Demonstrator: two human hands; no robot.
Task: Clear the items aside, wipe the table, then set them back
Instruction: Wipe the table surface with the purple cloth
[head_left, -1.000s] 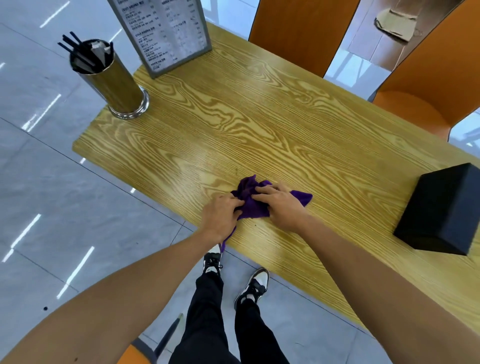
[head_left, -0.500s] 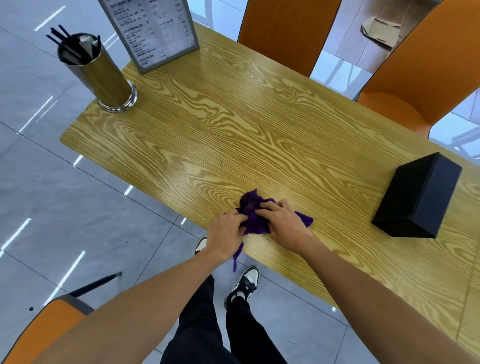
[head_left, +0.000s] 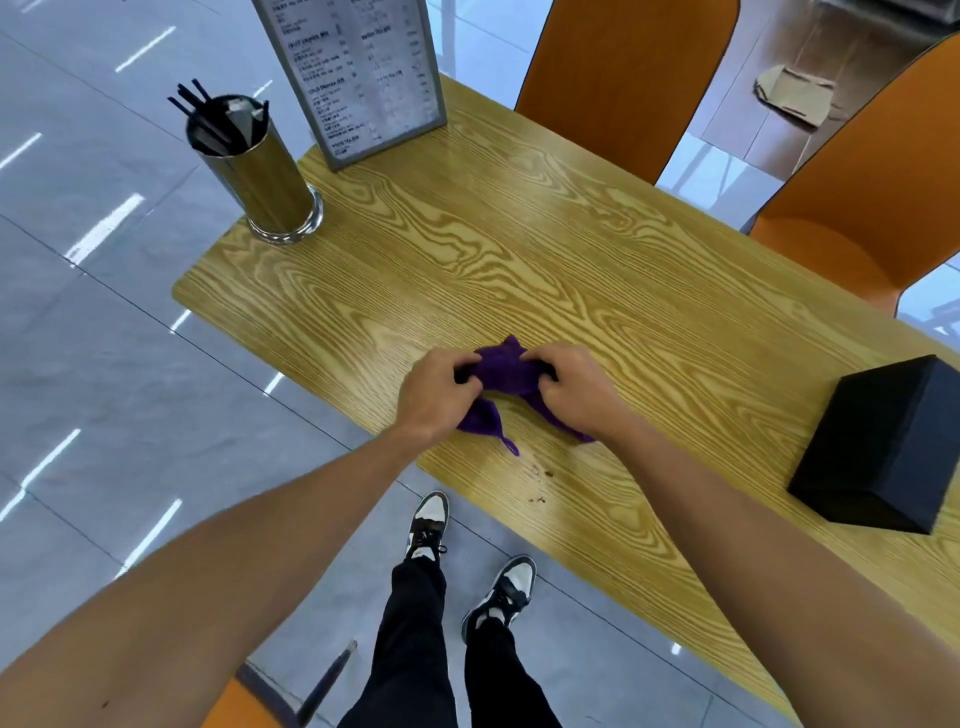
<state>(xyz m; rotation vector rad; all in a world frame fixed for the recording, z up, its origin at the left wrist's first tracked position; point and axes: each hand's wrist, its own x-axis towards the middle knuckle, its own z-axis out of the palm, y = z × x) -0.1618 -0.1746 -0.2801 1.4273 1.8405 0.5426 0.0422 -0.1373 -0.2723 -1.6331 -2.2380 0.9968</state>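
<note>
A crumpled purple cloth (head_left: 506, 371) lies near the front edge of the wooden table (head_left: 519, 249). My left hand (head_left: 434, 395) grips its left side and my right hand (head_left: 569, 389) grips its right side, bunching it between them. A loose corner hangs out below my left hand. At the table's far left corner stands a metal cup of black straws (head_left: 260, 176). A framed menu stand (head_left: 358, 73) rises behind it. A black box (head_left: 883, 447) sits at the right near the front edge.
Two orange chairs (head_left: 613, 78) (head_left: 872, 171) stand across the table. A few dark crumbs (head_left: 540, 480) lie near the front edge. Another orange chair (head_left: 244, 706) is at my lower left. My feet stand on grey floor tiles below the table edge.
Both hands have gathered the cloth into a tighter bunch and lifted its middle slightly. The camera has shifted, so the table items appear further right and lower.
</note>
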